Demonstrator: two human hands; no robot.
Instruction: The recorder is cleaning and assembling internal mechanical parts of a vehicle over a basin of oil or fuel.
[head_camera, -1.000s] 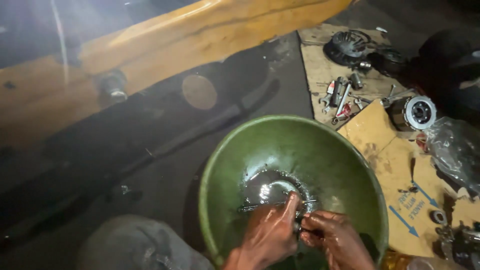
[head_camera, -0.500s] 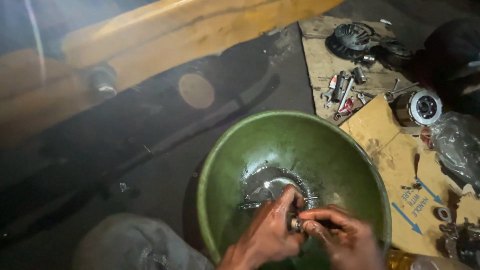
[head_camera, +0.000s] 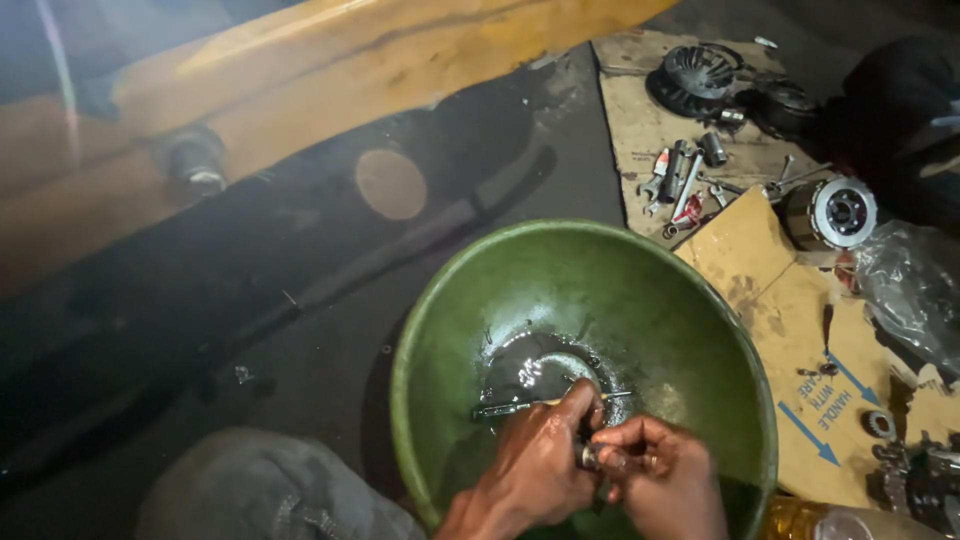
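Two bare hands work low inside a wide green plastic basin that sits on a dark, oil-stained floor. Dim light; lens glare shows as a pale round spot at about 10 o'clock from the basin.

Surface: a long yellow-orange painted beam crosses the frame from 9 to 12 o'clock. Flattened brown cardboard sheets lie at 2 to 4 o'clock, one printed with blue arrows and blue lettering. On them: a black finned round engine part, a silver and black round clutch-like part, and a scatter of small metal bolts and tools. A crumpled clear plastic bag lies at 3 o'clock. Grey cloth shows at 7 o'clock.

Basin floor holds a shallow pool of dark shiny liquid and a thin metal rod lying across it.

Grip: left hand and right hand are pressed together, wet, fingers curled tight around a small metal piece pinched between them, just above the pool at the basin's 6 o'clock side.

Versus half a second ago: the hands sit in much the same spot, still joined on the piece; the view has shifted slightly.
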